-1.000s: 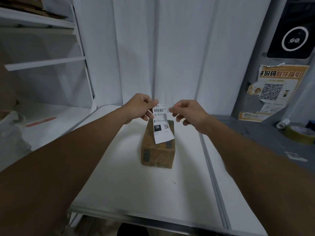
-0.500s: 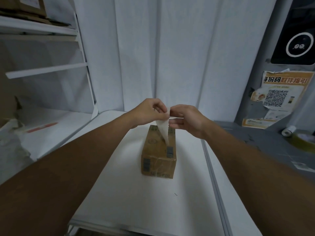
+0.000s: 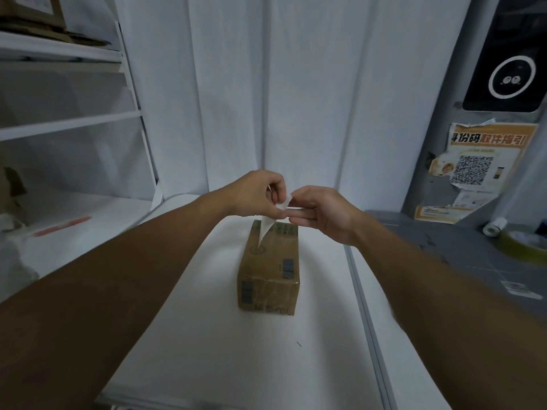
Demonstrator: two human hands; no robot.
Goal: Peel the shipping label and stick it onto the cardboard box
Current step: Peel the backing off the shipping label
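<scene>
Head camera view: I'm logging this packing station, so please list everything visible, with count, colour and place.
cardboard box: one, brown, on the white table, centre
shipping label: one, white, held above the box's far end, hanging down
white table: one, white, centre foreground
grey counter: one, dark grey, right of the table
tape roll: one, yellowish, on the counter at the right edge
small white roll: one, white, on the counter beside the tape
poster: one, orange and white with a QR code, right wall
black panel: one, black with a white ring, above the poster
shelves: white, left side
left hand: one, pinching the label
right hand: one, pinching the label's upper corner
</scene>
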